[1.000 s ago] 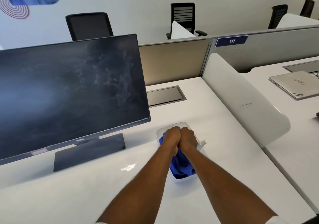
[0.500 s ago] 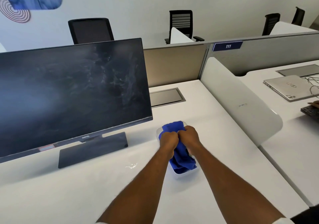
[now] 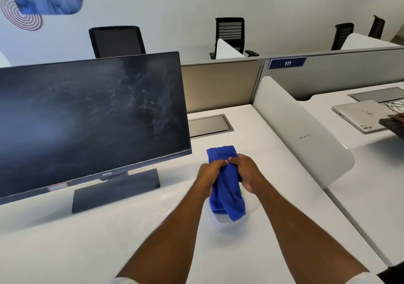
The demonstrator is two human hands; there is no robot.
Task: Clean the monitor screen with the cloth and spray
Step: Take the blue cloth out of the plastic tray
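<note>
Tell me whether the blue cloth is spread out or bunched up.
Bunched up: the left hand and right hand hold the blue cloth gathered into a thick roll, its lower end hanging over the clear tub.

The black BenQ monitor (image 3: 91, 119) stands upright at left, its screen smeared with whitish streaks. The blue cloth (image 3: 226, 194), bunched lengthwise, is held up right of its base.

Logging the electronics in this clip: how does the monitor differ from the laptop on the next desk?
The monitor stands upright on its stand; the laptop lies flat and closed. The monitor is black, its screen streaked with smears toward the right; the laptop is silver. The monitor is left of the white divider; the laptop is right of it. Both sit on white desk surfaces.
</note>
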